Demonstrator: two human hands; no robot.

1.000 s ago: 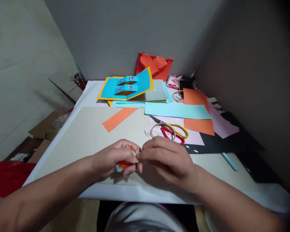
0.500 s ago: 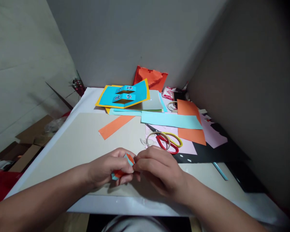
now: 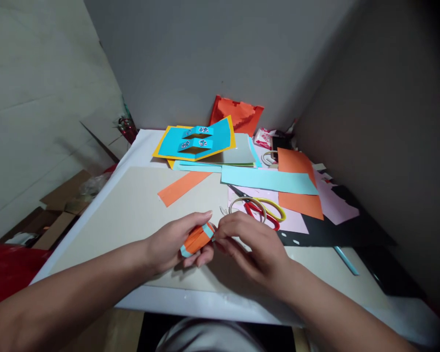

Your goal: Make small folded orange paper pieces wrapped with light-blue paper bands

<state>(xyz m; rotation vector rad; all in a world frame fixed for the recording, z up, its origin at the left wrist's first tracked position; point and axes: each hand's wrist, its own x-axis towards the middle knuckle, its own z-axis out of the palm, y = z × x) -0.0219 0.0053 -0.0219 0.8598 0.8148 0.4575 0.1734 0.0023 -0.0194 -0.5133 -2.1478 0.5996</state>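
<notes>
I report the **left hand** (image 3: 172,242) partly closed, its fingers curled around and cradling an **orange-and-light-blue paper piece** (image 3: 196,239), with a light-blue band visible across each end. The piece's full shape is partly hidden by the fingers. The **right hand** (image 3: 251,247) is more closed, its **fingertips** (image 3: 220,232) pinched at the piece's right end, though I cannot tell exactly what edge they grip. From my remote view, the piece sits between both hands, over the front of a **beige card sheet** (image 3: 132,215); I cannot confirm contact with the sheet.

In my judgement, good practice here is a light, steady left-hand cradle, so the curve is not crushed, with the right fingertips doing the fine work and the bands kept square.

Nearby lie **scissors with red and yellow handles** (image 3: 263,209), an **orange paper strip** (image 3: 183,188), a **light-blue paper strip** (image 3: 269,180) and a **blue-and-yellow pop-up card** (image 3: 196,142).
</notes>
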